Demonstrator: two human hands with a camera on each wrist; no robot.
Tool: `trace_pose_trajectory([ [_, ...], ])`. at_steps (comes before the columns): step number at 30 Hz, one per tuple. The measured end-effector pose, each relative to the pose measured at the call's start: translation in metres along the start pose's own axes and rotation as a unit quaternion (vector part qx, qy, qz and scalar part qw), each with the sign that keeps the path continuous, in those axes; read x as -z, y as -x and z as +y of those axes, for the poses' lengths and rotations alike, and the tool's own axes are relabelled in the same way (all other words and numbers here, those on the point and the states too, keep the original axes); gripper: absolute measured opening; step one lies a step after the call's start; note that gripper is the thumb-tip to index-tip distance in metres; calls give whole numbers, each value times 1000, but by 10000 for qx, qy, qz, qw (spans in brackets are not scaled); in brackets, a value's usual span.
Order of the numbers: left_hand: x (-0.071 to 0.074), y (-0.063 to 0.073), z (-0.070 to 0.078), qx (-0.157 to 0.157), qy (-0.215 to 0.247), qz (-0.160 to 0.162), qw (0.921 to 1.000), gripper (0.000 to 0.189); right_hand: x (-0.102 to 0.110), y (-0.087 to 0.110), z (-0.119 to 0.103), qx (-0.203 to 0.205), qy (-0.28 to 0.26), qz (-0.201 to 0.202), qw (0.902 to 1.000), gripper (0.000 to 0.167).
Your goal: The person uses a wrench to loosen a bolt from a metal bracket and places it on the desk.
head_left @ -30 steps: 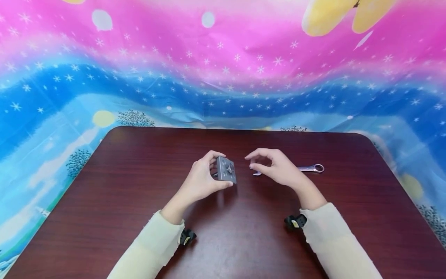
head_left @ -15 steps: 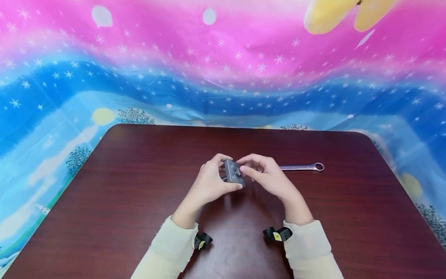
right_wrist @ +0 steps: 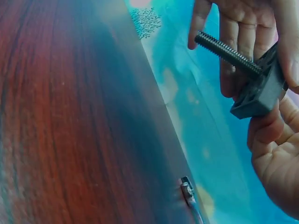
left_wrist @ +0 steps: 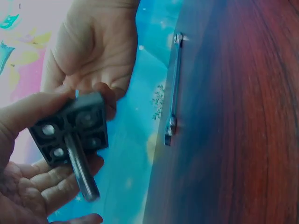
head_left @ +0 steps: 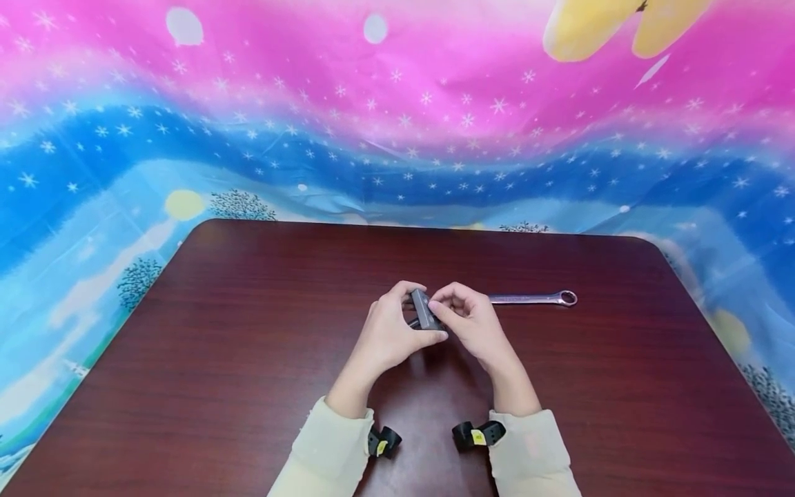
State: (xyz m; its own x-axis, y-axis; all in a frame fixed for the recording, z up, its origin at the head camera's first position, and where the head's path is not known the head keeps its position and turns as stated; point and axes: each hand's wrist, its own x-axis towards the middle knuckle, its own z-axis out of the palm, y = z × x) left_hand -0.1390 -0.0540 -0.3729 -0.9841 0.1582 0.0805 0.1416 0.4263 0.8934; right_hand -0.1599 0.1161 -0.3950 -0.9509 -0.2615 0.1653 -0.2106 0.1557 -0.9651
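Note:
My left hand [head_left: 386,335] grips a dark grey square block [head_left: 424,310] by its edges, between the thumb and fingers. Through the block's middle runs a threaded bolt [right_wrist: 226,52], its shank sticking out on the left hand's side. In the left wrist view the block's underside shows holes near its corners around the bolt. The right hand [head_left: 475,324] is at the opposite face, thumb and fingers curled together at the bolt's head end. That end is hidden behind the fingers. Both hands hold the block above the table.
A combination wrench [head_left: 531,299] lies on the dark red-brown wooden table [head_left: 217,345], just beyond the right hand. Its ring end points right. A colourful patterned cloth [head_left: 348,110] hangs behind the table's back edge. Black cameras sit at both wrists.
The right hand has come left from above the wrench to the block and closed its fingers at the bolt's head end. The left hand has moved slightly right and turned the block more edge-on.

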Motion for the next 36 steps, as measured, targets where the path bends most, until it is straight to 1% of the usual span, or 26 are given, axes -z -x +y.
trace_pose_trajectory([
  [4,0,-3,-6,8,378,11,9993,69,3,0,4,240,-207,13,9995,15],
  [6,1,-4,-9,81,578,67,9983,67,3,-1,5,374,-306,-37,9988,17],
  [8,2,-4,-12,70,823,124,9965,63,3,-1,6,491,-412,-93,9979,18],
  [10,2,-5,-15,31,1177,136,9929,60,3,0,6,606,-529,-112,9967,20],
  [14,4,-6,-18,-235,1881,26,9819,60,3,1,5,775,-830,-97,9935,24],
  [16,5,-7,-19,-314,2009,8,9791,61,2,1,4,804,-946,-60,9923,26],
  [19,6,-9,-19,-385,1968,5,9797,64,3,1,2,785,-1008,-31,9918,30],
  [21,7,-10,-18,-431,1849,-17,9818,67,4,1,2,715,-970,-6,9927,31],
  [26,11,-10,-19,-505,1475,-1,9878,72,0,-2,4,458,-869,-30,9952,25],
  [30,10,-11,-19,-546,1260,23,9905,74,-5,-3,3,349,-875,181,9954,20],
  [36,9,-7,-21,-447,1081,66,9931,67,-15,-4,1,131,-1000,568,9933,14],
])
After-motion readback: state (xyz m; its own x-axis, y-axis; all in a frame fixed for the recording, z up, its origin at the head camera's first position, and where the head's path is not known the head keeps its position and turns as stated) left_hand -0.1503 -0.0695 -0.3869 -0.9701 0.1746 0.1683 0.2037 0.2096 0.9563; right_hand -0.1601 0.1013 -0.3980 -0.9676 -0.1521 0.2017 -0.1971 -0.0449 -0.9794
